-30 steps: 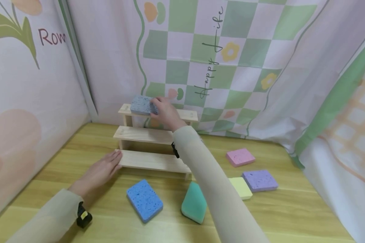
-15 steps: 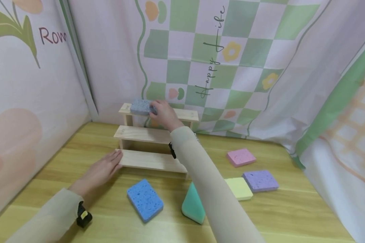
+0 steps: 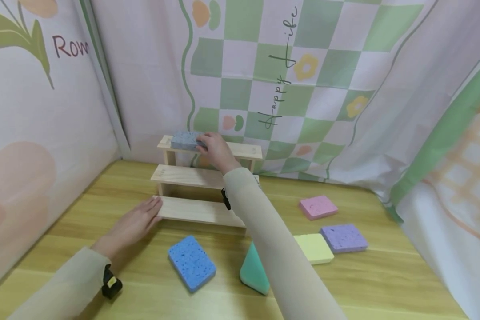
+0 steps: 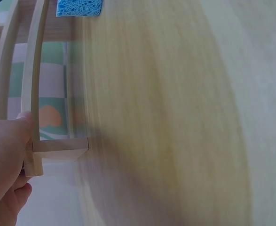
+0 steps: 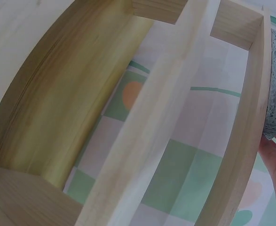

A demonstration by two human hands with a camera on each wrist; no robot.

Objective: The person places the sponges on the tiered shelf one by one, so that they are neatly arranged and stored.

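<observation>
Left hand (image 3: 131, 226) grips the corner of the wooden stand (image 3: 198, 211); beyond it, the right hand (image 3: 217, 151) pinches the grey sponge (image 3: 184, 140), and down it's come, flat on the top shelf (image 3: 245, 150), looking all but placed!

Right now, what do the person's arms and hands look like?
Both sleeves are plain beige. The left hand and right hand are bare. A black device with a yellow patch sits by the left cuff; something black shows by the right cuff.
</observation>
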